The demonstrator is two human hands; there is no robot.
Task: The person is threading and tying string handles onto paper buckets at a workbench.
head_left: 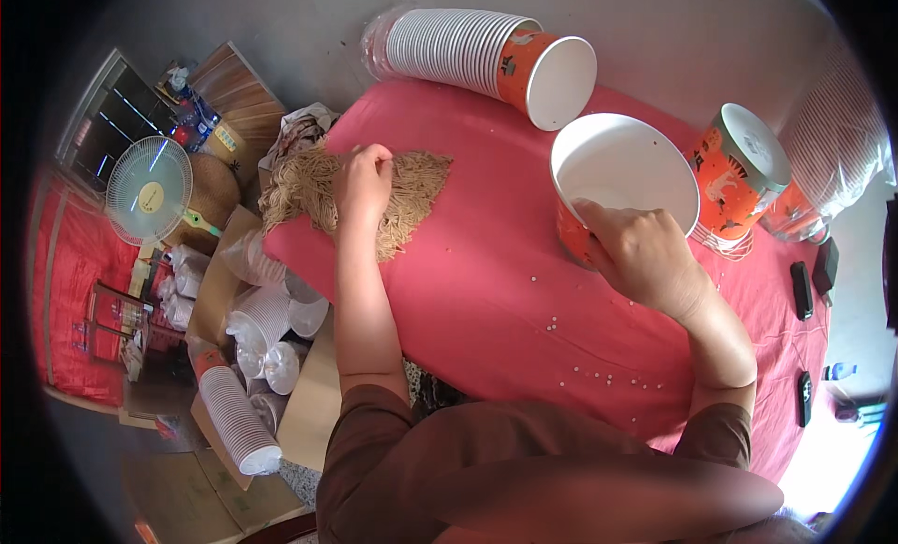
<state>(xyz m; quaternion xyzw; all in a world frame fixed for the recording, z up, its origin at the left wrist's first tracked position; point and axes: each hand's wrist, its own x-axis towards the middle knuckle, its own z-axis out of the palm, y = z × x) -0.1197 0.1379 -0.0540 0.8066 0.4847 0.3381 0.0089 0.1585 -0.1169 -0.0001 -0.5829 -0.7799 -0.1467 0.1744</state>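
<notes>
A heap of tan cords (416, 193) lies at the left end of the table. Over it my left hand (363, 181) is closed, its fingers curled into a pinch; what they hold, if anything, is too small to make out. My right hand (645, 259) grips the near rim of a paper bucket (655, 149), white inside and orange outside. The bucket stands on the table, its mouth tipped somewhat towards me. Part of its outer wall is hidden behind my right hand.
Nested paper buckets (468, 53) lie along the wall. Right of my bucket stands an upturned orange bucket (739, 160) beside wrapped stacks (832, 142). Small white bits (608, 380) dot the red tablecloth (486, 310). On the left are a fan (150, 190) and a carton (313, 394).
</notes>
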